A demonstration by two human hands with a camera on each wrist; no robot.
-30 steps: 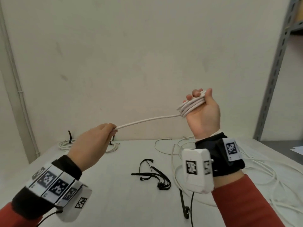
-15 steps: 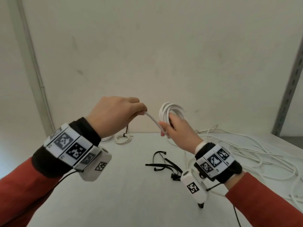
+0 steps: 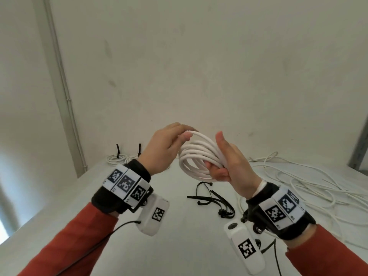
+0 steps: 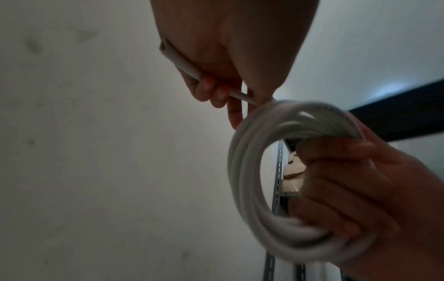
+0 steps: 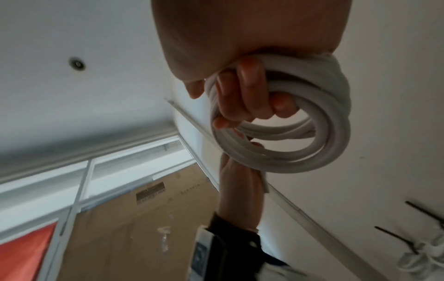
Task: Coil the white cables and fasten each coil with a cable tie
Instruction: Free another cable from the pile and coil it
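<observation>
A white cable coil point(image 3: 196, 158) of several loops is held in the air above the table. My right hand point(image 3: 229, 160) grips one side of the coil point(image 5: 300, 121), fingers curled through the loops. My left hand point(image 3: 169, 145) pinches the cable's free end point(image 4: 192, 70) at the top of the coil point(image 4: 252, 171). Black cable ties point(image 3: 215, 202) lie loose on the table below the hands. Two tied coils point(image 3: 119, 158) sit at the far left by the wall.
Loose white cables point(image 3: 310, 188) sprawl over the right side of the white table point(image 3: 179, 246). A metal shelf upright point(image 3: 360, 144) stands at the far right. The wall rises just behind the table.
The stretched cable end has been wound in; my left hand has moved right and up to the coil. The right hand now holds the coil lower, with its loops facing the left.
</observation>
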